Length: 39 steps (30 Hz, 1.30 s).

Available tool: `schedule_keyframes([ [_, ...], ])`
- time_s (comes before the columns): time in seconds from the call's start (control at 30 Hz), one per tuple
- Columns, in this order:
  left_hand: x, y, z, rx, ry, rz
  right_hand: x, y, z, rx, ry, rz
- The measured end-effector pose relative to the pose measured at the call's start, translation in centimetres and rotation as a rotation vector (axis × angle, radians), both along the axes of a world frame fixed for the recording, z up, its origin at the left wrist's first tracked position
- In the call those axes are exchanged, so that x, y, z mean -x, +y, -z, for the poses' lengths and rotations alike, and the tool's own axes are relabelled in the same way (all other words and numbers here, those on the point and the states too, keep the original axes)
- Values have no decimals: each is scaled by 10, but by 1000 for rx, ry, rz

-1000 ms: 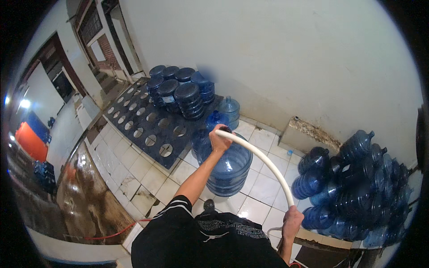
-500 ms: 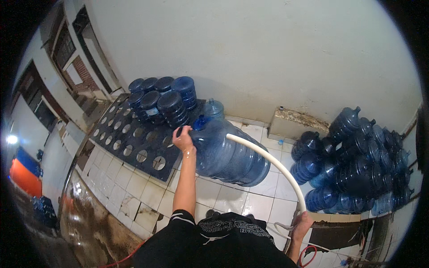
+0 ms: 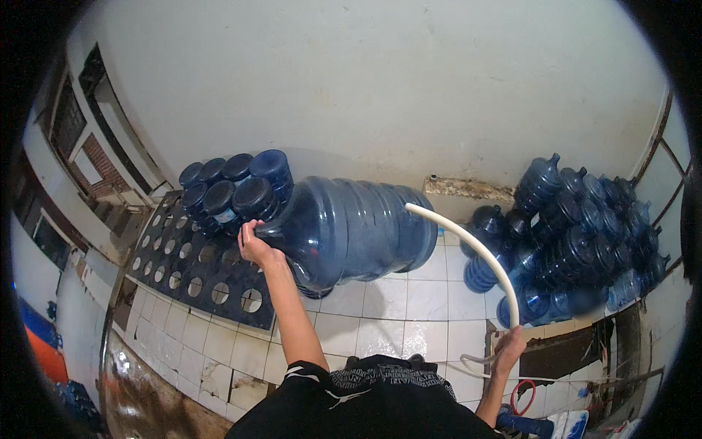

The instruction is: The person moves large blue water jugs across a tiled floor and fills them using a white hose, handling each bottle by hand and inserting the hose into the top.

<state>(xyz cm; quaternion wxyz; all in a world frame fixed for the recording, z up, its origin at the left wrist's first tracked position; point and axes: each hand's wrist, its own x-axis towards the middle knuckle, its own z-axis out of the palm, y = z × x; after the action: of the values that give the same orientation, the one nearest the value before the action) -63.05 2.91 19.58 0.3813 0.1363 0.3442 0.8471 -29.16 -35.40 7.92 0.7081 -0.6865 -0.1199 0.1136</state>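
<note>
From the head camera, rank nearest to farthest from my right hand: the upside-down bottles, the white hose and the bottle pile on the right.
1. White hose: in the right hand itself.
2. Bottle pile: over on the right.
3. Upside-down bottles: on the black rack, at left.

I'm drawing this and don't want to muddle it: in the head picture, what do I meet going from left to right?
Orange thing → black board with round holes → big blue jug held sideways → crowd of blue jugs.
</note>
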Motion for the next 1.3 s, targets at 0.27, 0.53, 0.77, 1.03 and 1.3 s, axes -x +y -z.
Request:
schedule_keyframes([
  [0.27, 15, 0, -11, -89, -3, 55, -14, 38, 6, 47, -12, 2],
  [0.53, 15, -12, -14, -138, -58, 91, -40, 100, 14, 116, -38, -118],
  [0.77, -7, 9, -21, 39, 132, -63, -15, 49, 11, 144, 20, -52],
  [1.03, -64, 32, 13, 52, 677, -178, 25, 1, 3, 117, -80, -177],
  [1.3, -115, 27, 82, -228, 1168, -13, 43, -5, -21, 153, -233, -293],
])
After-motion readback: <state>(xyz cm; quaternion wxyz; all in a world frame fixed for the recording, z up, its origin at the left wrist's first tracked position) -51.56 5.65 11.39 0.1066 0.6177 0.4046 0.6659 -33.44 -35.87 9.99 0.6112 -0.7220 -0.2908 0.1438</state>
